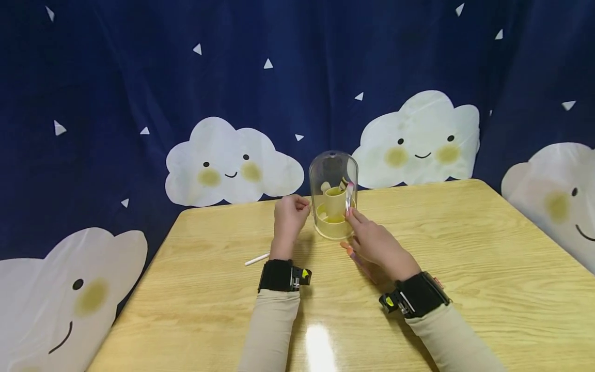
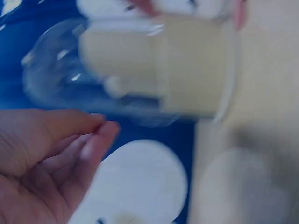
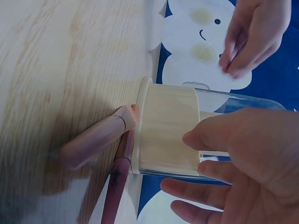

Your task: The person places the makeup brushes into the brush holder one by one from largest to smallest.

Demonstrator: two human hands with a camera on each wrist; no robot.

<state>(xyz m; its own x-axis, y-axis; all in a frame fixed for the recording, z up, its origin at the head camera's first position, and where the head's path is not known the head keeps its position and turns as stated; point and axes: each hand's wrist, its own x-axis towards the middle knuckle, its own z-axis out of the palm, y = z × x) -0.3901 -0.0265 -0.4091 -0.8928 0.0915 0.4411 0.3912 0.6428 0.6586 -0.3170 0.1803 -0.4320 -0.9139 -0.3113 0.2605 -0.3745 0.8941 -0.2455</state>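
Note:
A cream-yellow brush holder (image 1: 331, 230) with a clear domed cover (image 1: 321, 165) stands upright near the table's back edge. Makeup brushes poke out of its inner cup (image 1: 335, 202). At its front right, my right hand (image 1: 378, 245) pinches an upright makeup brush (image 1: 349, 190) with a pink tip; its lower part is hidden by the fingers. In the right wrist view, my thumb lies by the holder's wall (image 3: 168, 130). Left of the dome hovers my left hand (image 1: 290, 217), apart from it, thumb and fingertip together, nothing seen between them. The left wrist view is blurred.
Two slender pinkish brushes (image 3: 98, 140) with orange ends lie before the holder, partly under my right hand. A white stick (image 1: 257, 259) lies on the wooden table (image 1: 209, 310) left of my left wrist. A dark blue curtain (image 1: 297, 31) with clouds hangs behind.

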